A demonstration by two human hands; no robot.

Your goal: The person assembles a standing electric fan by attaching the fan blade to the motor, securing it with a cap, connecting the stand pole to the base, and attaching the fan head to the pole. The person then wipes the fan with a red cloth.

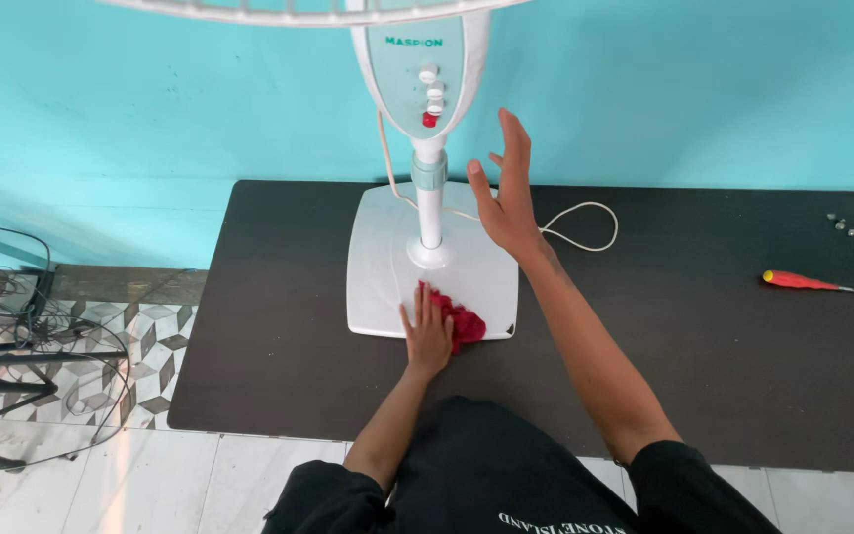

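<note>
A: Well, where is the cloth [459, 321]?

B: On the near edge of the fan base [387, 267], under the left hand [427, 336]. Those fingers [423, 309] lie flat and spread, pressing it down rather than closing round it.

A: And the right hand [508, 198]?

B: Raised just right of the pole [430, 213], fingers open, holding nothing.

A: How would the cloth handle?

B: Soft and light, I'd judge; it bunches, so a flat palm or a pinch of a fold would serve. The base looks smooth and hard, likely slippery plastic. The fan seems top-heavy, best steadied at the pole.

A: Counts?

B: One cloth, one fan, one white cord [575, 222] looping behind the base, one red-handled screwdriver [803, 283] far right on the worktop [279, 326], and about three small screws [840, 223] beyond it. Four buttons [431, 96] on the panel, one red.
</note>
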